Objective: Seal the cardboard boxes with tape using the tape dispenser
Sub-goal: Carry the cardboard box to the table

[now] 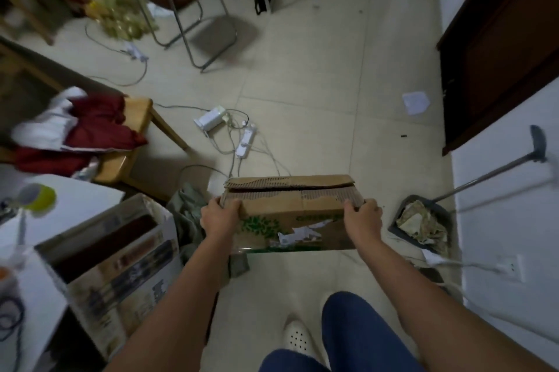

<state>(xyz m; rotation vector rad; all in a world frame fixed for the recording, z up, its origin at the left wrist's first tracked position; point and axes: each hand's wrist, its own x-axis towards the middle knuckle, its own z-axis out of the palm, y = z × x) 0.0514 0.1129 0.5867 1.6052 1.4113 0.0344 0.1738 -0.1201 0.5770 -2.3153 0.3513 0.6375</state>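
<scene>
A brown cardboard box [290,214] with a green leaf print and torn label scraps on its near side is held above the tiled floor in front of me. Its two top flaps lie nearly closed, with a dark slit running between them. My left hand [219,218] grips the box's upper left corner, fingers over the flap edge. My right hand [361,217] grips the upper right corner the same way. No tape dispenser shows anywhere in view.
A larger open printed box [115,265] stands at lower left beside a white table [36,281]. A power strip and cables [245,141] lie on the floor beyond the held box. A dustpan with rubbish [423,223] sits right, a wooden stool with clothes [121,141] left, a folding chair [193,14] behind.
</scene>
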